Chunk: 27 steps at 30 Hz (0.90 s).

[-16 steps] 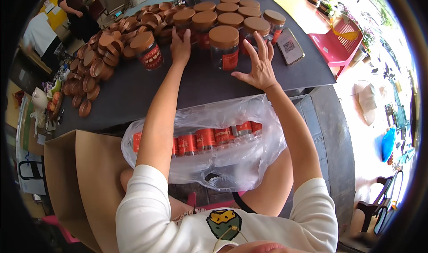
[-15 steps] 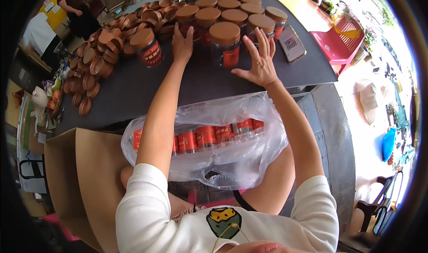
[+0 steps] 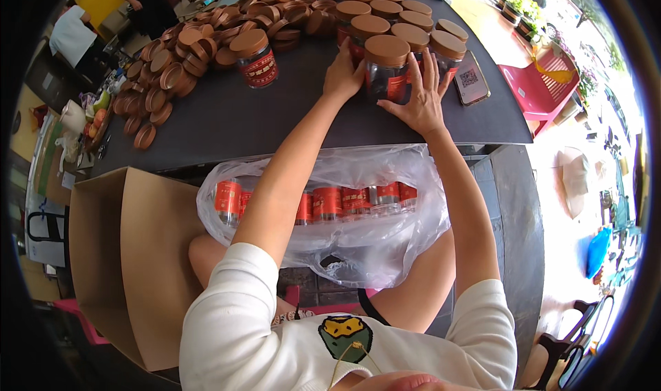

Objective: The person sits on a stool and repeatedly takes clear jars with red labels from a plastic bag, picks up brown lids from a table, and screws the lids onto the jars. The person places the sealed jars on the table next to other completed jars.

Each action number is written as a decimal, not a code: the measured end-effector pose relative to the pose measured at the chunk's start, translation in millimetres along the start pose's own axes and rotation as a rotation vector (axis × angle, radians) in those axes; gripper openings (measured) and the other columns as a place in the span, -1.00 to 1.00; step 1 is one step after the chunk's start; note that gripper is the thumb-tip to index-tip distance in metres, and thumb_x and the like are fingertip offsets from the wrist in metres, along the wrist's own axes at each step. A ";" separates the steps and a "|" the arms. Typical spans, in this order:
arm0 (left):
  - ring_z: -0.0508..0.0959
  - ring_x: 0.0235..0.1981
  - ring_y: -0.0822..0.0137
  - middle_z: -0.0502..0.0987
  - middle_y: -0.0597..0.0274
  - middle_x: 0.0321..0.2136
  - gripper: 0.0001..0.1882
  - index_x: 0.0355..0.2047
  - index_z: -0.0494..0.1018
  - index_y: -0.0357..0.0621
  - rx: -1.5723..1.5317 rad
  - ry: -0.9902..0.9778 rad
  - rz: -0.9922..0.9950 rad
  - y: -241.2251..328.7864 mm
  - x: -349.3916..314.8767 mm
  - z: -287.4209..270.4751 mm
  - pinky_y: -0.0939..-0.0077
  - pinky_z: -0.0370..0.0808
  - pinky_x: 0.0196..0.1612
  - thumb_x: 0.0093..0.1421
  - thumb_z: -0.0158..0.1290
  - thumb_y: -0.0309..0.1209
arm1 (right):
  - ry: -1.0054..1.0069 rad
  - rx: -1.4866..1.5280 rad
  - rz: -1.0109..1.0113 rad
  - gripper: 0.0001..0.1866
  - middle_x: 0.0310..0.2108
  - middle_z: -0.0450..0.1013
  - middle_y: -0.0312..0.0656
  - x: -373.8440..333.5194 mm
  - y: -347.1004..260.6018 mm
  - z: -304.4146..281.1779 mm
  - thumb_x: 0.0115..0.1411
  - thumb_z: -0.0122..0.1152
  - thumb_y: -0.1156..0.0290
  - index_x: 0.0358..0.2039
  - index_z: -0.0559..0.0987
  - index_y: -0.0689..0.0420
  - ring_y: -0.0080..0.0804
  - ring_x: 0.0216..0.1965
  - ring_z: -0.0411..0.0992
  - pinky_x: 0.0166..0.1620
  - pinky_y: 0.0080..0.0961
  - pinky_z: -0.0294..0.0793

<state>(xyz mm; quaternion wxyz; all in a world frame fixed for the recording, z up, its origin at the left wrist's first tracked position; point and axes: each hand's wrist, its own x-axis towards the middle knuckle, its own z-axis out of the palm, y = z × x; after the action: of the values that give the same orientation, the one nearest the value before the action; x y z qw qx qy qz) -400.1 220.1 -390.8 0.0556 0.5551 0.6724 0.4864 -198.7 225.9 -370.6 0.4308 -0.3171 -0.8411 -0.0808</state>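
A tight cluster of clear jars with brown lids and red labels stands upright on the dark table. My left hand (image 3: 343,76) presses its fingers against the cluster's left side, beside the front jar (image 3: 387,64); its fingertips are partly hidden. On the other side, my right hand (image 3: 421,105) is spread, thumb low by the front jar and fingers up against the jar (image 3: 446,49) at the cluster's right. Neither hand lifts anything. Left of the cluster, a lone lidded jar (image 3: 258,71) stands apart, near a heap of loose brown lids (image 3: 196,43).
A phone (image 3: 471,81) lies right of the jars. On my lap, a clear plastic bag (image 3: 372,243) holds several lidless red-labelled jars (image 3: 328,204). An open cardboard box (image 3: 155,253) stands at my left. A red chair (image 3: 537,88) is beyond the table's right edge.
My left hand has moved right, from a gap beside the jars to contact with them. The jars now stand closer together. My right hand stays beside the front jar. The view has shifted slightly.
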 end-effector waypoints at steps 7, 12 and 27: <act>0.33 0.09 -0.09 0.33 -0.09 0.06 -0.30 0.18 0.14 -0.24 0.103 0.239 0.215 -20.7 -26.0 -29.8 0.04 0.28 0.10 0.06 0.11 -0.28 | 0.022 -0.068 0.064 0.07 0.28 0.09 -0.14 -1.9 4.5 10.5 -0.14 0.38 -0.07 0.33 0.07 -0.02 -0.17 0.32 -0.01 0.26 0.17 -0.33; 0.10 0.25 -0.04 0.06 -0.11 0.21 0.09 0.25 -0.07 -0.17 0.123 0.889 -0.121 -39.2 -16.6 -119.0 -0.08 0.07 0.21 -0.18 0.34 -0.11 | 0.068 -0.110 0.069 -0.13 0.19 0.21 -0.15 -3.8 3.4 3.4 -0.02 0.27 -0.01 0.27 0.17 -0.02 -0.18 0.26 0.09 0.24 0.03 -0.19; 0.54 -0.21 0.08 0.53 0.07 -0.17 -0.63 0.02 0.44 -0.07 0.104 0.355 0.198 -81.6 5.0 -89.1 0.39 0.46 -0.08 0.17 0.07 -0.41 | 0.211 -0.018 0.039 -0.40 0.09 0.31 -0.12 0.6 3.7 -0.8 0.13 0.14 0.16 0.16 0.29 0.05 -0.15 0.20 0.17 0.22 -0.11 -0.10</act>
<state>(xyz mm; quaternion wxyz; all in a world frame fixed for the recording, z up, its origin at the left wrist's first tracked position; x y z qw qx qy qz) -513.3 178.6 -400.5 -0.1406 0.5260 0.6380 0.5445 -196.1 228.7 -370.1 0.5156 -0.3269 -0.7839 -0.1132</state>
